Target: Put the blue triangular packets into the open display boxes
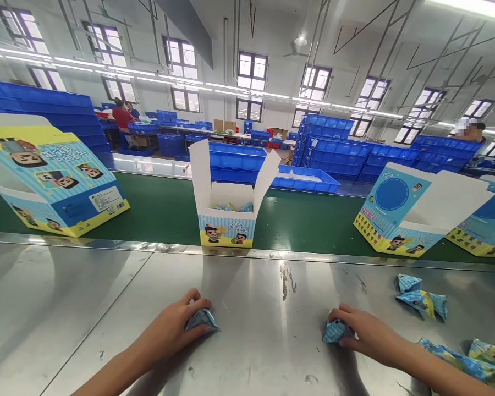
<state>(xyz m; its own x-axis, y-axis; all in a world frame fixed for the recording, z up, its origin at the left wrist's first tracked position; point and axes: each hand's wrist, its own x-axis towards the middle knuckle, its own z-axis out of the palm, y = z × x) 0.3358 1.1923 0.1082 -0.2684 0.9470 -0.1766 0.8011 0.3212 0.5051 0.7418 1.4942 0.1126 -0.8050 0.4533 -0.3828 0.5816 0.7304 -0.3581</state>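
Steel bench (107, 308) is running under the hands, with a green belt (157, 209) behind it and blue crates (330, 148) filling the hall. On the belt at far left, a printed box (53, 181) is lying tipped. The left hand (173, 327) is closing over a packet (203, 319) on the bench. Straight ahead, an open box (226, 217) is standing on the belt, flaps up, packets inside. The right hand (367, 333) is clamping a second packet (335, 331). Loose packets (423, 300) are lying further right. Judging from this, the slick foil could be slipping from either grip, or a toss could be catching a flap and dropping onto the belt.
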